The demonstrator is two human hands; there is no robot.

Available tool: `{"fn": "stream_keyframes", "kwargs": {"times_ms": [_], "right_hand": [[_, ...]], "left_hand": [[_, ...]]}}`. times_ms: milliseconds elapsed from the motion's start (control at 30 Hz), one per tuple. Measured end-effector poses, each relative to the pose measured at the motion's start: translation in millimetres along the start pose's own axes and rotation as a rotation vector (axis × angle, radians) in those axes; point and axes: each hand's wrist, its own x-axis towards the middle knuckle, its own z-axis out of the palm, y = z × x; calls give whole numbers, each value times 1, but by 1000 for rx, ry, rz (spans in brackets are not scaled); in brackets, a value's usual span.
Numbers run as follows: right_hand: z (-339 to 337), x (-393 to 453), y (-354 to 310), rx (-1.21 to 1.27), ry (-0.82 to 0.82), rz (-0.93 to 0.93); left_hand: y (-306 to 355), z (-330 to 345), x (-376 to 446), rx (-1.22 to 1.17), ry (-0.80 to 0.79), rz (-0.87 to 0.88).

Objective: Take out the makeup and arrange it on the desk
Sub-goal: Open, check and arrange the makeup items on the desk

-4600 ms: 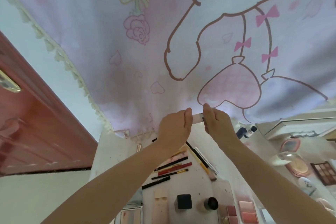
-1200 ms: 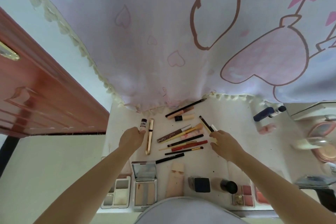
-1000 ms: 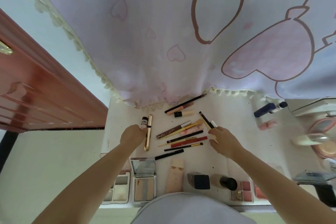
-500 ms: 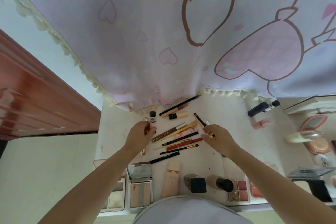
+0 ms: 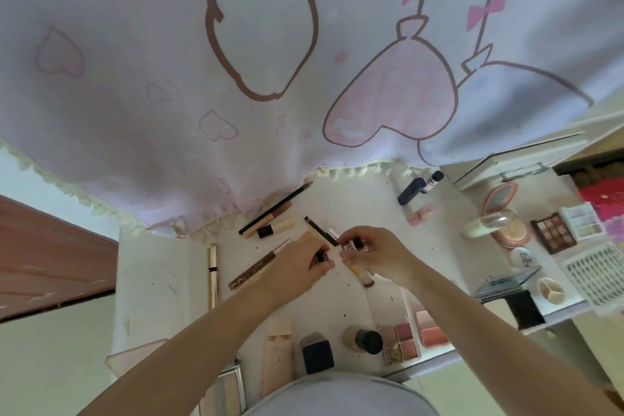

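Observation:
My left hand (image 5: 299,267) pinches a small black piece with white lettering (image 5: 322,257). My right hand (image 5: 378,252) pinches a small pale labelled tube (image 5: 352,244) right beside it. The two hands almost touch above the middle of the white desk (image 5: 152,280). Under them lie several pencils and brushes, partly hidden. A gold tube (image 5: 212,275) and a brown glitter tube (image 5: 253,272) lie to the left. A black pencil (image 5: 275,208) and a beige concealer (image 5: 278,226) lie further back.
Near the front edge stand a foundation tube (image 5: 278,355), a black cube bottle (image 5: 317,353), a black-capped bottle (image 5: 363,339) and a blush palette (image 5: 401,343). Right side: navy tube (image 5: 410,191), eyeshadow palette (image 5: 553,236), white basket (image 5: 594,272). A cartoon-print curtain (image 5: 270,44) hangs over the desk's back.
My left hand has moved right from beside the gold tube and met my right hand at mid-desk. Each hand now pinches a small piece. The camera has tilted down.

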Motion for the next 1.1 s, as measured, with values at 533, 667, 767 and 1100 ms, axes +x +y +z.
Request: {"fn": "stream_keyframes", "kwargs": {"times_ms": [533, 667, 767, 1100], "right_hand": [[-130, 19, 71, -820, 369, 333], [-131, 31, 76, -882, 291, 378], [-130, 36, 80, -916, 271, 372], [-132, 27, 82, -845, 306, 321]], "left_hand": [[-38, 9, 12, 230, 19, -200], [-49, -3, 8, 294, 45, -243], [-54, -5, 7, 315, 66, -274], [-57, 5, 13, 512, -19, -245]]}}
